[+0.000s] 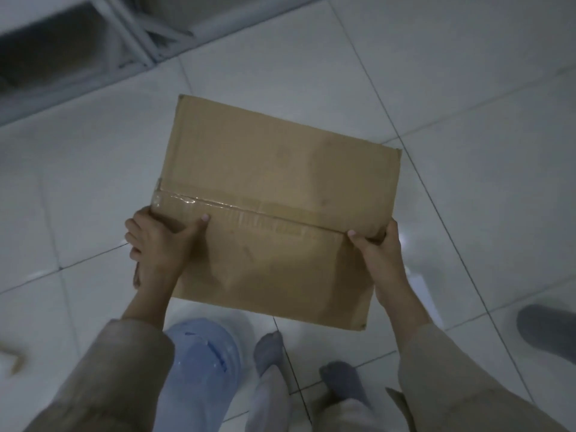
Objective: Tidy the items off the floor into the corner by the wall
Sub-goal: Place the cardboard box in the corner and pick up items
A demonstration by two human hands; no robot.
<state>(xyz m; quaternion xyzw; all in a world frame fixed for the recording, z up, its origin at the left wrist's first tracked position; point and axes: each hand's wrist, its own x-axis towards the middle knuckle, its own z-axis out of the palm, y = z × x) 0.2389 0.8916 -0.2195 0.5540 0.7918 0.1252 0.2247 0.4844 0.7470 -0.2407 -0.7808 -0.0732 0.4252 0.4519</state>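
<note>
A flattened brown cardboard box [274,188] with a taped seam across it hangs above the tiled floor in the middle of the head view. My left hand [159,241] grips its near left edge, thumb on top and fingers curled underneath. At the near right edge, my right hand [378,247] grips the box the same way. Both sleeves are beige.
A large clear blue water bottle [202,353] lies on the floor under my left arm. A white metal frame [131,39] stands at the top left. My socked feet [311,369] are below; a grey slipper [548,332] lies right, white paper [424,294] near it, a brown scrap [17,360] left.
</note>
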